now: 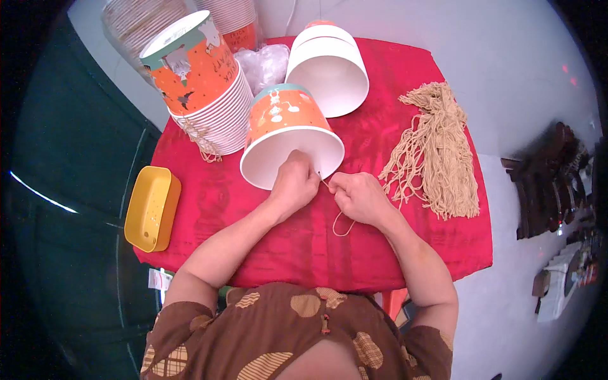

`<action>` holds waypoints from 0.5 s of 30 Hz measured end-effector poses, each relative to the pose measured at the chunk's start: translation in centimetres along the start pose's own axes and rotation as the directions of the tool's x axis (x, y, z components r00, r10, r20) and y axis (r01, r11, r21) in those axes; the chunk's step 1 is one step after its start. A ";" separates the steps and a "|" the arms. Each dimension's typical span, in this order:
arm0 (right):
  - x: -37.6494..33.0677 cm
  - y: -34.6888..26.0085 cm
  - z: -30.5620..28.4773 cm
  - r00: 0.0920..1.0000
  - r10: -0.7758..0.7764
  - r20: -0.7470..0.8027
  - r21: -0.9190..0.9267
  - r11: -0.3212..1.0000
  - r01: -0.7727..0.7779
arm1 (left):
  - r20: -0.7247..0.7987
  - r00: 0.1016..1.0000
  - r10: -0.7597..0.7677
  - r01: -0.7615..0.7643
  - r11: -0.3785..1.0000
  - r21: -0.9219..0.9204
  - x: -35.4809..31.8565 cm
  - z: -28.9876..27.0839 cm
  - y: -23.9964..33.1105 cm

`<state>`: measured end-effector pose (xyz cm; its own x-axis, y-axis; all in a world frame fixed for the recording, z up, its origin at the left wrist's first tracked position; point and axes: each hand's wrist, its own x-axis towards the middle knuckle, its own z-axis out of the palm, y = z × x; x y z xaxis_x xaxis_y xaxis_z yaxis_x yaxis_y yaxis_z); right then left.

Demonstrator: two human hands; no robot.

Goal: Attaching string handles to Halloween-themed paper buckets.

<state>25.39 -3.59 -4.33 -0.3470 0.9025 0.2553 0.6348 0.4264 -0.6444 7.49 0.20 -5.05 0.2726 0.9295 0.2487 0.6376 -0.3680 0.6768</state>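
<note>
An orange paper bucket (pixel 278 114) with white figures and a green base lies tipped on the table, its white mouth towards me. My left hand (pixel 295 182) is closed at the near rim, gripping it; some fingertips are hidden. A beige string (pixel 342 233) runs from the rim to my right hand (pixel 356 195), which pinches it just right of the mouth. The string's loose end curls below that hand. To the right lies a thick bundle of beige strings (pixel 443 158).
A tall stack of orange paper buckets (pixel 196 82) stands far left, strings hanging from its rims. Behind the worked bucket lie white-mouthed buckets (pixel 332 76) and a crumpled clear plastic bag (pixel 263 66). A yellow tray (pixel 166 218) sits at the red tablecloth's (pixel 209 215) left edge.
</note>
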 end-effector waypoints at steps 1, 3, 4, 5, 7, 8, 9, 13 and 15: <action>0.0 0.2 0.0 1.000 -0.004 -0.004 -0.004 1.000 0.004 | -0.004 1.000 0.005 -0.005 1.000 0.000 0.0 0.1 0.0; 0.1 0.3 0.1 0.997 0.073 -0.023 0.068 0.995 -0.072 | -0.030 0.999 0.013 -0.013 1.000 -0.019 -0.3 0.2 -0.3; 0.3 0.1 -0.1 0.987 0.143 -0.070 0.030 0.990 -0.141 | -0.039 0.999 0.018 -0.019 1.000 -0.016 -0.2 0.3 -0.5; 0.5 -0.3 -0.2 0.971 0.210 -0.118 -0.001 0.977 -0.211 | -0.041 0.998 0.043 -0.044 0.999 -0.015 -0.3 0.3 -0.5; 1.2 -0.5 -0.2 0.960 0.236 -0.153 -0.039 0.969 -0.245 | -0.038 0.999 0.029 -0.030 1.000 -0.011 -0.4 0.3 -0.2; 1.4 0.1 0.2 0.955 0.237 -0.179 -0.054 0.967 -0.250 | -0.043 0.998 0.037 -0.038 0.999 -0.011 -0.4 0.3 -0.1; 1.6 0.6 0.5 0.950 0.236 -0.206 -0.069 0.965 -0.255 | -0.054 0.995 0.079 -0.079 0.997 -0.002 -0.4 0.4 -0.1; 2.2 0.8 2.0 0.929 0.111 -0.354 0.130 0.989 -0.068 | -0.052 0.987 0.153 -0.154 0.988 -0.018 -0.8 0.5 -0.1; 2.3 0.6 1.2 0.899 0.110 -0.424 0.068 0.994 -0.089 | -0.060 0.965 0.255 -0.258 0.965 -0.047 -1.4 0.1 0.8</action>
<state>24.09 -1.37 -5.01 0.0507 0.8842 0.4644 0.6146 0.3389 -0.7123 7.70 -1.43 -4.93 0.3824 0.8047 0.4541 0.5113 -0.5937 0.6214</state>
